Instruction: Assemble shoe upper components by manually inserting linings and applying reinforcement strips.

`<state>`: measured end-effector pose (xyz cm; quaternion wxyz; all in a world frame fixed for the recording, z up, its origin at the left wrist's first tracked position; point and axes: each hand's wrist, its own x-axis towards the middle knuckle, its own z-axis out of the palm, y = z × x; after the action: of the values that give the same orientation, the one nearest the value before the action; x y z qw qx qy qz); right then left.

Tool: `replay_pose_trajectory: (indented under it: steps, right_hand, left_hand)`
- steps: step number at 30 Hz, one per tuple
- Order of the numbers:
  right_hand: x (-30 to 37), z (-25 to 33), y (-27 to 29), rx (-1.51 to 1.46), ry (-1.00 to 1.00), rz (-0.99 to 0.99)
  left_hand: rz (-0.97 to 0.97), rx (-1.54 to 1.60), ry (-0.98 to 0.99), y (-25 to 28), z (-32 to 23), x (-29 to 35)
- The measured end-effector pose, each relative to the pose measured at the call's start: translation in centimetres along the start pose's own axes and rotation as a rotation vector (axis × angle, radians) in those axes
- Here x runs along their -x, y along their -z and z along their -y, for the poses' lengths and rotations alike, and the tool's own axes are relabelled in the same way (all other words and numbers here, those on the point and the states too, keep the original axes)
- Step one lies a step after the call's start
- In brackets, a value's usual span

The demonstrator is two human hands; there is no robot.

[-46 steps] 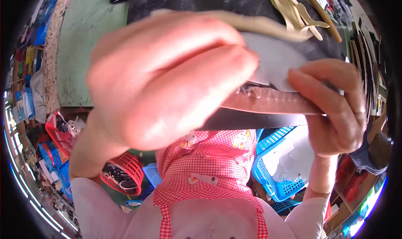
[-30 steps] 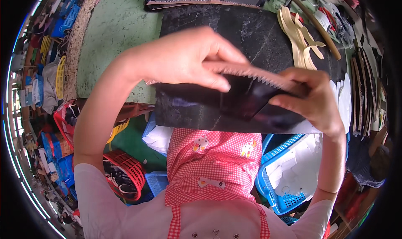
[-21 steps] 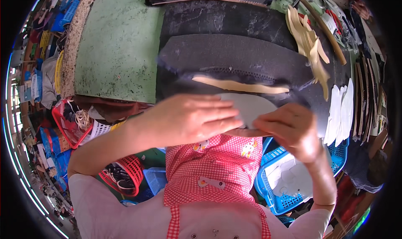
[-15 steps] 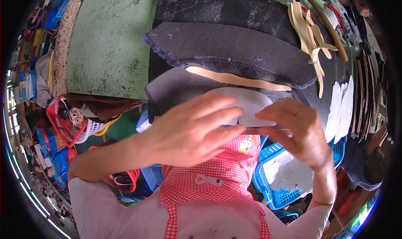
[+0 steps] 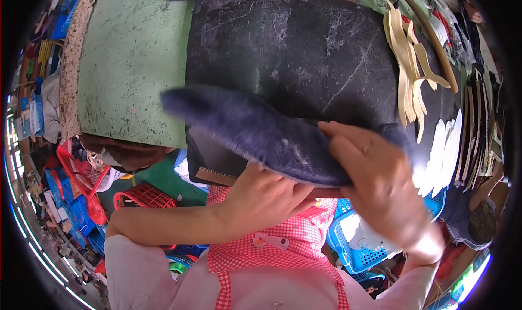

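A long, curved dark blue furry fabric piece [image 5: 255, 130] is raised over the near part of the black work board [image 5: 288, 44], its pile side showing. My right hand [image 5: 380, 179] grips it at the right end, thumb and fingers closed round it. Fingers curled, my left hand [image 5: 266, 193] holds its near edge around the middle. The left end sticks out free and is blurred by motion. Below it lies a smooth dark piece [image 5: 217, 152] with a brown stitched edge, partly covered. Whatever lies between the two pieces is hidden.
Cream curved strips [image 5: 405, 65] and a wooden stick [image 5: 429, 33] lie at the far right, with white shaped pieces [image 5: 440, 152] nearer. A blue basket [image 5: 348, 250] holds white pieces below the board. Red baskets [image 5: 144, 196] stand at lower left beside the green tabletop [image 5: 130, 65].
The furry piece, earlier flat with its woven side up, is now lifted toward me, pile side showing. Both hands have moved onto it. The white rounded piece and cream strip beside it are out of sight.
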<state>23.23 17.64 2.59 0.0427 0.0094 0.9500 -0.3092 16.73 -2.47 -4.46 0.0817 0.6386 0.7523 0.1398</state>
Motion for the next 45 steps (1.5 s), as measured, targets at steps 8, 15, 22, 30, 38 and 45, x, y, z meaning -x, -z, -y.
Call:
replay_pose_trajectory:
  steps: [8,15,22,30,38,45]
  right_hand:
    - [3.1,-1.1,-6.0,-0.133,-0.036,-0.193]
    - [1.0,-0.9,-4.9,-0.550,-0.108,-0.190]
    - [-0.3,1.4,-6.3,0.022,-0.010,-0.124]
    - [-1.1,2.7,-7.0,0.209,0.032,-0.084]
    - [5.1,-1.3,-0.6,0.082,-0.364,-0.213]
    - [6.1,-4.2,-0.5,-0.522,-0.528,-0.317]
  left_hand:
    - [-0.074,0.144,0.159,2.4,11.0,5.8]
    - [-0.247,0.570,0.097,4.3,14.3,-3.0]
    - [-0.159,0.376,-0.317,5.8,18.7,-5.6]
    - [-0.216,0.190,-0.232,11.2,15.9,-5.2]
    - [0.206,0.180,-0.049,4.9,8.4,-0.3]
    - [-0.002,0.663,-0.066,1.6,2.1,-6.9]
